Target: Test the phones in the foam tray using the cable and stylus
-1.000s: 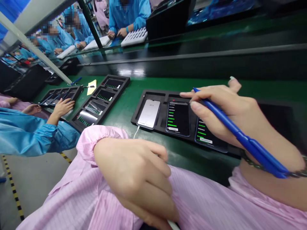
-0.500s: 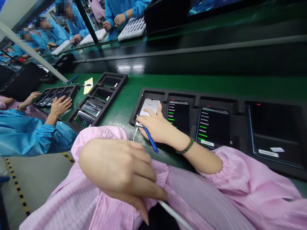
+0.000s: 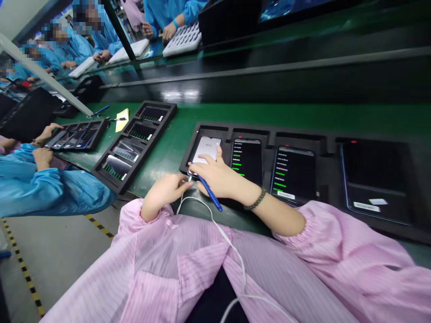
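Observation:
A smartphone with a white screen (image 3: 207,150) lies in the leftmost slot of a black tray (image 3: 272,137). My right hand (image 3: 218,177) rests over its lower part, fingers partly spread, with a blue pen (image 3: 211,194) held among them and sticking out toward me. At the phone's bottom edge, my left hand (image 3: 167,190) pinches the plug end of a white cable (image 3: 220,229); whether the plug is fully in is hidden by the fingers. The cable loops down across my lap and forks there. Phones with dark screens and green lines (image 3: 247,159) fill the slots to the right.
A second black tray of phones (image 3: 148,146) stands left, beside a yellow notepad (image 3: 122,120) with a pen. A co-worker in a blue sleeve (image 3: 57,190) works at another phone tray (image 3: 79,134). Across the bench, people handle white trays (image 3: 183,39).
My left hand has moved from close to the camera, where it held the cable, forward to the phone's bottom edge. My right hand stays on the phone. The co-worker's hand drew back.

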A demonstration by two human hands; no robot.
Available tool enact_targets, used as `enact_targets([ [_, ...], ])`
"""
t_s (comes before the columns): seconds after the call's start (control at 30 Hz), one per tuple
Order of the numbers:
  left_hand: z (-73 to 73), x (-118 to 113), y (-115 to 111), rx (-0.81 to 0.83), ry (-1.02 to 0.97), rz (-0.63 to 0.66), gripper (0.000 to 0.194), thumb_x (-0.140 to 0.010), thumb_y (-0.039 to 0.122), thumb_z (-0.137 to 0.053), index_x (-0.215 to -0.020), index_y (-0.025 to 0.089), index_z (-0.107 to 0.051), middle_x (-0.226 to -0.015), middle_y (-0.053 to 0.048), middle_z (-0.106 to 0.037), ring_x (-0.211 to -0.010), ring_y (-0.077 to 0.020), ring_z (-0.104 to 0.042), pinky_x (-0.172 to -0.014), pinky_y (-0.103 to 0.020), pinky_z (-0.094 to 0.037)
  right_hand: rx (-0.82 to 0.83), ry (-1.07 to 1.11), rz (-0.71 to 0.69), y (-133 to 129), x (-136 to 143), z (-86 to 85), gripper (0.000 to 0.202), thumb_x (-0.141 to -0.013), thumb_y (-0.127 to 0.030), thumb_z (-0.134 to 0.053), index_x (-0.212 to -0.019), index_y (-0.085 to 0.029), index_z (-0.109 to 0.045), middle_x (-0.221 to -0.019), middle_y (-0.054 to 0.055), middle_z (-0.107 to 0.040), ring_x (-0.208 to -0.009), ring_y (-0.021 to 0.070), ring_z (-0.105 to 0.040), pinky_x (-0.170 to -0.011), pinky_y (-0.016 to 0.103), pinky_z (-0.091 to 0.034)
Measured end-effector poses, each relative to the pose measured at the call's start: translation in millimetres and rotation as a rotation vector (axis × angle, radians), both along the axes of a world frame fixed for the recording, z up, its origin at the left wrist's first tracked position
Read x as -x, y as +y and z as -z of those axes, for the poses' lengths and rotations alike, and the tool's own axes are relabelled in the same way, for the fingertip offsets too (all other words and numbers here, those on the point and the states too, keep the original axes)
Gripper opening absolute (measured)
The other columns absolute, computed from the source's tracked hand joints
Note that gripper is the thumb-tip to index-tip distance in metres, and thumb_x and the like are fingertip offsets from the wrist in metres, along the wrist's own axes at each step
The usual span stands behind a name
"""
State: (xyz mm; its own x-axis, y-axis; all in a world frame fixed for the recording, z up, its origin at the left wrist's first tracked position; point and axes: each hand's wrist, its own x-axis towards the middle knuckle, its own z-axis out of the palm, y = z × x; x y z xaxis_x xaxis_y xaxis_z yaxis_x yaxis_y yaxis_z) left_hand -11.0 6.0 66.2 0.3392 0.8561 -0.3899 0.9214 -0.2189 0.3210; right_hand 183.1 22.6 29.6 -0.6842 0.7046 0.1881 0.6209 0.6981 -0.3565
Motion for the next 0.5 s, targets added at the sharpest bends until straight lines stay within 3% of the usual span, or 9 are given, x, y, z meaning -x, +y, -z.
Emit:
enact_targets([
  [0.17,8.5,-7.2,-1.4,-0.07,-0.034,-0.078,0.032,-0.102,0.038,-0.05,-0.098,0.016,-0.073,-0.078,-0.006,-0.073,-0.071,-0.0205,-0.066,-0.062,-0.028,-0.037,-0.029,0.037,0.019,-8.0,-24.3,0.2,0.016,-0.085,-0.022,-0.054,-0.098,-0.017,-0.062,-0.092,0.011,-0.069,-0.116,0.034,-0.058,-0.111,0.079,-0.016],
  [0.3,17.5,-9.3,-3.5,-0.116,-0.077,-0.118,0.031,-0.101,0.037,-0.052,-0.089,0.016,-0.071,-0.072,-0.005,-0.07,-0.067,-0.0193,-0.063,-0.061,-0.027,-0.034,-0.14,0.211,0.071,-22.4,-44.6,4.5,0.013,-0.09,-0.024,-0.054,-0.097,-0.018,-0.063,-0.09,0.006,-0.071,-0.111,0.0308,-0.06,-0.112,0.081,-0.003],
  [0.5,24.0,-13.1,-5.1,-0.189,-0.035,-0.155,0.029,-0.1,0.036,-0.055,-0.083,0.017,-0.067,-0.077,-0.007,-0.071,-0.071,-0.0204,-0.065,-0.061,-0.028,-0.032,-0.233,0.173,0.063,-19.9,-34.6,23.1,0.016,-0.096,-0.029,-0.057,-0.105,-0.02,-0.067,-0.1,0.007,-0.073,-0.112,0.0301,-0.059,-0.114,0.078,-0.008],
])
